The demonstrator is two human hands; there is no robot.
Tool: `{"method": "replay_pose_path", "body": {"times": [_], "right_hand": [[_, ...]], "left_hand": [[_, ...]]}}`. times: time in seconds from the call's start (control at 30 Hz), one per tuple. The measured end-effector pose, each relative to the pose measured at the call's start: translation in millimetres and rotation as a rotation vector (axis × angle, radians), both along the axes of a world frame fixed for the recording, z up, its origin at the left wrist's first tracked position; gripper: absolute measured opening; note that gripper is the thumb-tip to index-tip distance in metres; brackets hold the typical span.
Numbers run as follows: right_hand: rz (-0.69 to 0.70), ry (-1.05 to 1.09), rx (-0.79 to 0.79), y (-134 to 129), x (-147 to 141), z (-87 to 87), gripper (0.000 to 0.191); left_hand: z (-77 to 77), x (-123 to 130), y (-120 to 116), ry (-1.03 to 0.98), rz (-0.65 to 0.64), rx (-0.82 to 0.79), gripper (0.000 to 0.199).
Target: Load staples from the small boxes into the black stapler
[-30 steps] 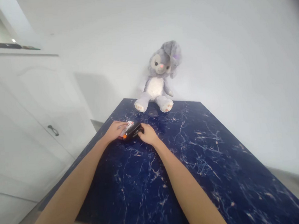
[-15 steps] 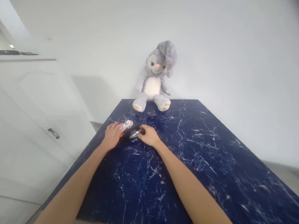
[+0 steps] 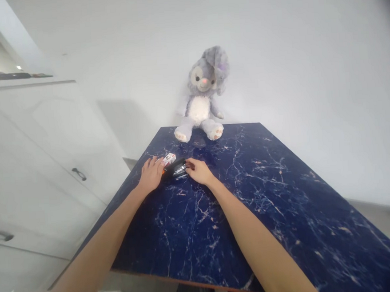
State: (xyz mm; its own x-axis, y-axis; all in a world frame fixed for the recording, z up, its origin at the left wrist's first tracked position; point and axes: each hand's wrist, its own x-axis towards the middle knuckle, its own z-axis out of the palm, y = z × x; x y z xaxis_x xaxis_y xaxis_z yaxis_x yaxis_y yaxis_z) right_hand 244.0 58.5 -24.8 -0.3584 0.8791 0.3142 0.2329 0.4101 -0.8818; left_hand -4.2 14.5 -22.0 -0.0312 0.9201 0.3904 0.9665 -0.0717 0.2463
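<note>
Black item (image 3: 178, 169) sits far-left on counter (image 3: 261, 194), long axis diagonal, one end toward far-right corner. Right hand (image 3: 198, 170) half-curled at that end; left hand (image 3: 152, 175), fingers extended, over white-red box (image 3: 169, 158) just beside. Can't tell either grip. Left edge near, more room toward right edge. Box partly covered; item's left end blurry.

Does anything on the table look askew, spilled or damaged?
No spill shows. The plush toy at the far end of the table looks askew, head tilted sideways. The black object at the right hand is too small to judge.
</note>
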Motion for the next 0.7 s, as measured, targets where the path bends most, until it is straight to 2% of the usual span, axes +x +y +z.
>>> {"method": "replay_pose_path", "body": {"times": [0.1, 0.17, 0.23, 0.33, 0.5, 0.7], "right_hand": [[0.097, -0.076, 0.026, -5, 14, 2.4, 0.021], [0.096, -0.124, 0.073, -7, 20, 2.2, 0.018], [0.072, -0.193, 0.190, -8, 21, 1.5, 0.018], [0.055, -0.284, 0.306, -9, 19, 1.0, 0.016], [0.022, -0.254, 0.198, -6, 20, 1.2, 0.014], [0.100, -0.234, 0.153, -1, 30, 2.3, 0.016]], "left_hand": [[5.1, 4, -3, 0.011, -0.062, 0.119, 0.048], [10.2, 5, -6, 0.000, -0.172, 0.191, 0.042], [14.3, 4, -9, -0.034, -0.268, 0.237, 0.036], [14.9, -4, -15, -0.079, -0.303, 0.296, 0.028], [5.7, -15, -16, -0.077, -0.384, 0.237, 0.034], [-1.7, -17, -12, -0.126, -0.358, 0.219, 0.031]]}}
